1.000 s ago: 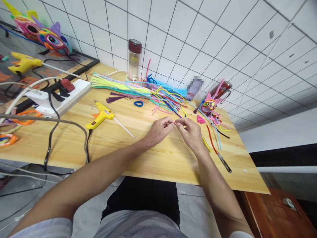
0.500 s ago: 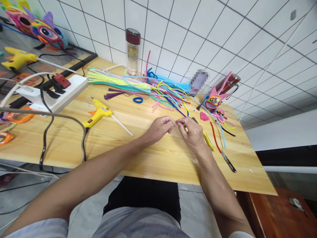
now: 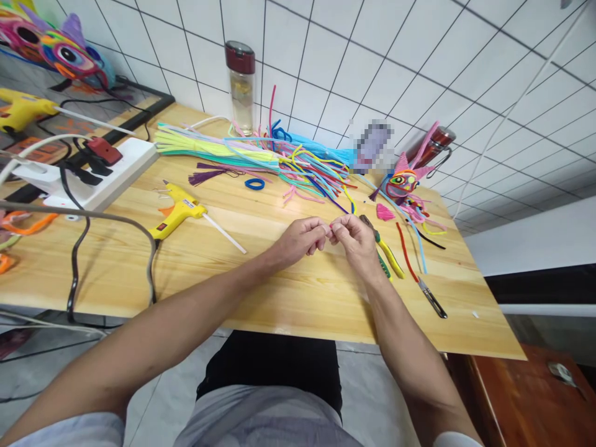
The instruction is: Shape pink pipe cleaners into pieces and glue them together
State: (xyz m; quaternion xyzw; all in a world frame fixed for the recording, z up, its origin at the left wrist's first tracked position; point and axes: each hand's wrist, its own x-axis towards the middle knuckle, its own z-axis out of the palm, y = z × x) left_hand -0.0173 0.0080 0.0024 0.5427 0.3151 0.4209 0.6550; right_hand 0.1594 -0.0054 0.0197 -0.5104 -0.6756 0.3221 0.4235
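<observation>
My left hand (image 3: 305,237) and my right hand (image 3: 356,239) meet over the table, thumb and fingertips of each pinched closed. Between the fingertips shows a small red piece (image 3: 331,231); most of it is hidden and its kind does not show. Just right of my right hand lie pliers (image 3: 391,257) with yellow and green handles. Farther right are a red pipe cleaner (image 3: 406,251), small thread snips (image 3: 433,299) and a pink ridged piece (image 3: 385,212). Behind these stands a colourful pipe-cleaner figure (image 3: 403,181) with pointed ears.
A heap of coloured pipe cleaners (image 3: 223,149) spreads along the wall beside a glass bottle (image 3: 242,93). A yellow glue gun (image 3: 179,214) lies at left, near a power strip (image 3: 121,171) with trailing cables. A blue ring (image 3: 254,184) and purple tassel (image 3: 207,174) rest mid-table.
My right hand has shifted slightly left and turned, uncovering more of the pliers. Both hands still meet at the small red piece. The camera view has shifted a little.
</observation>
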